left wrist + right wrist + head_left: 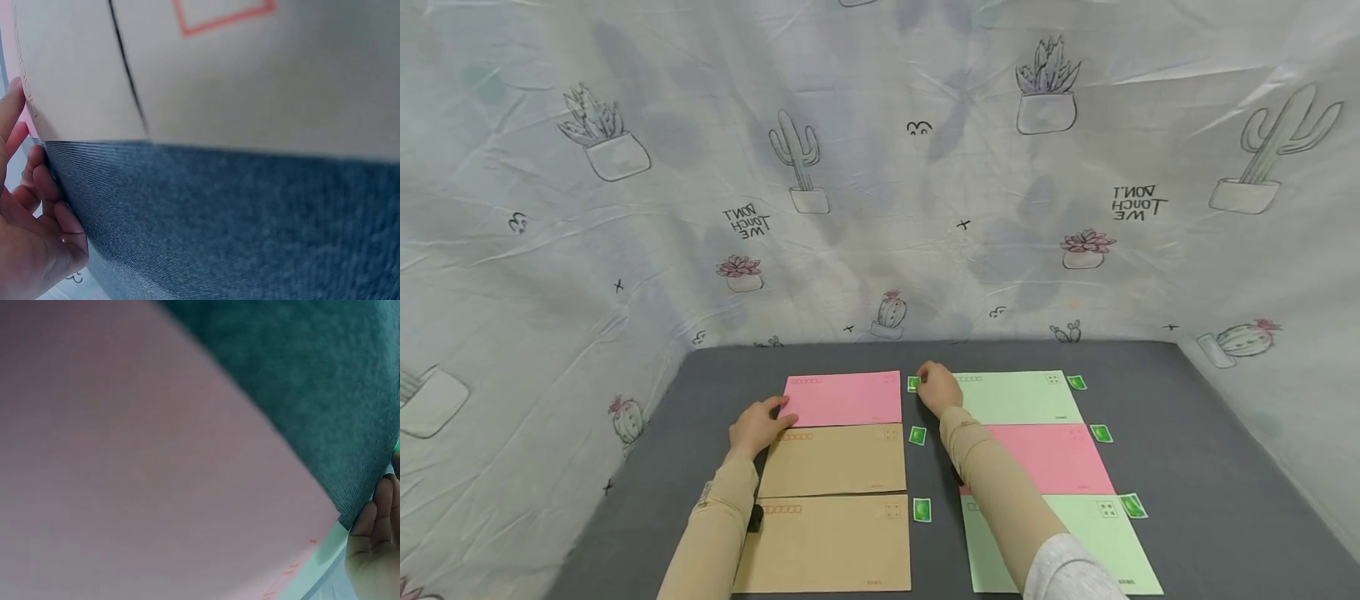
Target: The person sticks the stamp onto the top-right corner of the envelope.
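Note:
My left hand [754, 429] is at the left edge of a pink envelope [846, 400], thumb and forefinger touching that edge. In the left wrist view the other fingers of the left hand [40, 231] are bent loosely beside the edge. Farther right, my right hand [940, 388] reaches to a small green stamp [913, 384] lying in the gap between two columns of envelopes. Its fingertips are right at the stamp's right side; I cannot tell whether they pinch it. A light green envelope [1015, 396] lies beside and partly under this hand in the head view.
Below the left pink envelope lie two tan envelopes [835, 458]. The right column continues with a pink envelope [1060, 458] and another green envelope [1075, 533], partly hidden by my right arm. More green stamps [922, 510] lie beside the envelopes. A patterned cloth [880, 208] hangs behind the grey table [1225, 500].

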A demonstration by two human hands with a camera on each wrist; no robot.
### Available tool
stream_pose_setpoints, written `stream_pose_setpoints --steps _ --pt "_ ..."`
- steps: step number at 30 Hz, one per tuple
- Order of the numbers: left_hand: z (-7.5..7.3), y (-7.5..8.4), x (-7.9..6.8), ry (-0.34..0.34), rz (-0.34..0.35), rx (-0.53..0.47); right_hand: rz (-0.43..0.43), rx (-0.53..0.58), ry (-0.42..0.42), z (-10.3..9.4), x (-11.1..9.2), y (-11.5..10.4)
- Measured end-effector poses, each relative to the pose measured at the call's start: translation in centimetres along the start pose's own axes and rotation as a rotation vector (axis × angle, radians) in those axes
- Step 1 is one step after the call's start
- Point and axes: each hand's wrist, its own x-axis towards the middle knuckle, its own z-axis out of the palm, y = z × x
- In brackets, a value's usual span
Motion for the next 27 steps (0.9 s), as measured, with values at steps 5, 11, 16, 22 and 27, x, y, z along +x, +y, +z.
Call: stream_pose_setpoints --steps 5,11,16,22,27 --pt "0.0 -0.3 0.1 -0.01 -0.008 -0.003 0.007 0.051 0.026 0.2 0.1 0.1" --pt "0.0 -0.3 0.1 -0.009 -0.002 0.003 0.004 0.138 0.033 -0.1 0.4 0.5" --pt "0.1 -0.5 0.1 -0.018 0.004 0.001 -0.001 0.21 0.037 -0.7 0.9 0.2" --pt "0.0 -0.8 0.3 -0.025 0.003 0.004 -0.006 0.261 -0.03 -0.7 1.4 -1.0" --pt "-0.1 -0.6 0.3 -0.023 0.01 -0.003 0.006 0.308 -0.087 0.2 1.3 -2.2"
